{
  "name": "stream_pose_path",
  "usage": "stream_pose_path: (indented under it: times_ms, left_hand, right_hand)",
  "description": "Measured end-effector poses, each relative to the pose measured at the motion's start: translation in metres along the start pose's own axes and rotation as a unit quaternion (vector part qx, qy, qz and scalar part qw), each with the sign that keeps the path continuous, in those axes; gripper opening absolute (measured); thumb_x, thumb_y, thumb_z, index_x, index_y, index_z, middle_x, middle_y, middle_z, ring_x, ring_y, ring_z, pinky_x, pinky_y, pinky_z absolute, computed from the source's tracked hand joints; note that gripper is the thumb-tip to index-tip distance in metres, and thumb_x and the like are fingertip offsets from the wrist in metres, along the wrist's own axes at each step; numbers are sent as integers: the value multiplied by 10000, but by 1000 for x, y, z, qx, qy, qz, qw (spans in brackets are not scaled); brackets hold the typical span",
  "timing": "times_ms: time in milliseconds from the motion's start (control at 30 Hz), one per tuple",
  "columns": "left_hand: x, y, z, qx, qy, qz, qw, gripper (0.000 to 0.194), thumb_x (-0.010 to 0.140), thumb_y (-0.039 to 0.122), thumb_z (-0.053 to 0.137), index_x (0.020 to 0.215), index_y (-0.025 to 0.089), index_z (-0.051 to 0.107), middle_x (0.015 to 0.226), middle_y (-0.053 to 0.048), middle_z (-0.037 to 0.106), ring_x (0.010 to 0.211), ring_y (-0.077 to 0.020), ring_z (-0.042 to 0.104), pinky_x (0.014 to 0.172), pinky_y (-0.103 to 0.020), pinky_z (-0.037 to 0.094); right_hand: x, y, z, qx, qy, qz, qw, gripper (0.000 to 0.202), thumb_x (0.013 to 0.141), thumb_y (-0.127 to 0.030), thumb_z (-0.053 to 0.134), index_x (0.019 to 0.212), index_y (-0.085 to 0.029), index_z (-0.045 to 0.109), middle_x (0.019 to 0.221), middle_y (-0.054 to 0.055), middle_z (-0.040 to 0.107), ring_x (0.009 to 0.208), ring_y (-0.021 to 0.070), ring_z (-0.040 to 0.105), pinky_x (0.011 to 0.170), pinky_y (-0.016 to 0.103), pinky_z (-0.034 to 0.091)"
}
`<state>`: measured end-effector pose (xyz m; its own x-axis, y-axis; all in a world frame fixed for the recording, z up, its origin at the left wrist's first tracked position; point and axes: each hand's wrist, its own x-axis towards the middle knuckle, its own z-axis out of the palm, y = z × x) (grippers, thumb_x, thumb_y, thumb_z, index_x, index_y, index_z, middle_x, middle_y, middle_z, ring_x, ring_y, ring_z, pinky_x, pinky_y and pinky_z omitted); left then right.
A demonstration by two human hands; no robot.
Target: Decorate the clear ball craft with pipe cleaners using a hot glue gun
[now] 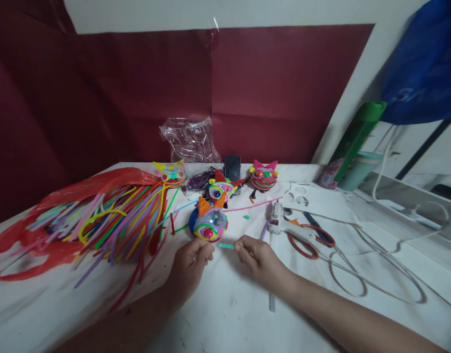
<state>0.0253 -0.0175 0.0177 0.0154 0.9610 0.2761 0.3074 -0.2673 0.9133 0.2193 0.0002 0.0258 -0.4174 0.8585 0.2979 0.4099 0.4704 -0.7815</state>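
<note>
In my right hand (256, 256) a short teal strip of pipe cleaner (226, 245) is pinched between thumb and fingertips, pointing left. My left hand (193, 260) is closed, thumb against fingers, just left of the strip; whatever it pinches is hidden. Right above it sits a round figure head (213, 219) with orange horns, a pink and green eye and a blue side; whether the hand touches it I cannot tell. Behind that one stands a similar head (220, 191) with red horns. A pink-eared head (264, 175) and a yellow-eared head (170, 172) are further back.
Many coloured pipe cleaners (115, 215) spill from a red plastic bag (92, 184) at left. At right lie a white glue gun (291, 228), orange-handled scissors (302, 246) and looping cord. A phone (232, 167), clear plastic wrap (190, 139) and a green cup (359, 170) stand at the back.
</note>
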Motion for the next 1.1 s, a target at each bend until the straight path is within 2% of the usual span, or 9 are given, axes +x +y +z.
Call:
stream_pose_path:
  times_ms: [67, 167, 267, 400, 500, 633, 833, 967, 1100]
  left_hand:
    - [-1, -1, 3, 5, -6, -1, 1000, 151, 754, 298, 548, 737, 169, 626, 635, 3, 610, 618, -127, 556, 608, -225, 431]
    - [-4, 1, 7, 12, -35, -2, 999, 169, 708, 274, 600, 816, 163, 665, 706, -19, 662, 674, -145, 590, 638, -232, 449]
    - [-4, 5, 8, 14, -34, -21, 999, 162, 726, 309, 580, 692, 162, 641, 592, 4, 595, 577, -122, 528, 553, -216, 404]
    - [0, 7, 6, -13, -14, -63, 998, 175, 719, 316, 560, 626, 170, 585, 508, 45, 481, 494, -95, 437, 490, -205, 342]
    - [0, 6, 5, -25, -16, -62, 998, 175, 725, 323, 549, 643, 172, 581, 518, 46, 471, 505, -96, 433, 491, -202, 342]
    - [-3, 5, 7, 11, -27, -25, 999, 164, 729, 308, 550, 692, 165, 621, 552, 28, 517, 527, -103, 450, 496, -202, 351]
    - [-3, 12, 7, 87, -31, 44, 995, 149, 732, 262, 545, 626, 172, 602, 574, 2, 586, 576, -122, 533, 547, -210, 415]
    - [0, 15, 5, 137, -33, 143, 980, 154, 732, 210, 522, 609, 184, 611, 595, -2, 621, 594, -124, 591, 585, -202, 456]
    - [6, 8, 1, 143, -31, 141, 979, 192, 744, 285, 547, 590, 202, 627, 598, 7, 635, 597, -130, 621, 583, -187, 484]
  right_hand:
    - [0, 2, 2, 27, -11, 20, 999, 298, 938, -373, 408, 706, -196, 469, 575, -43, 442, 516, 101, 392, 500, 215, 330]
    - [-2, 1, 6, 55, -38, 25, 997, 322, 920, -429, 443, 718, -186, 506, 579, -43, 439, 517, 97, 370, 487, 212, 307]
    - [-2, 0, 8, 104, -60, 47, 992, 395, 916, -497, 425, 713, -176, 532, 586, -36, 456, 512, 94, 363, 484, 217, 295]
    - [1, 2, 9, 161, -20, 81, 983, 429, 890, -559, 435, 768, -165, 553, 637, -18, 511, 550, 100, 388, 523, 224, 314]
    - [1, 0, 12, 185, -20, 76, 980, 401, 835, -555, 531, 775, -159, 553, 656, -20, 500, 573, 99, 394, 537, 223, 317]
    - [-3, -5, 16, 203, -30, 69, 976, 309, 818, -466, 581, 774, -161, 551, 623, -48, 438, 542, 86, 353, 503, 211, 291]
    - [-4, -5, 12, 123, -14, 16, 992, 146, 858, -261, 498, 754, -173, 553, 629, -34, 486, 555, 95, 403, 523, 209, 331]
    - [-5, -7, 11, 19, 15, -87, 996, 121, 824, -144, 491, 746, -178, 577, 699, 6, 581, 639, 118, 516, 602, 216, 408]
    - [8, -13, -3, -60, -13, -147, 987, 119, 867, -177, 523, 813, -179, 629, 774, 36, 666, 749, 139, 603, 705, 222, 466]
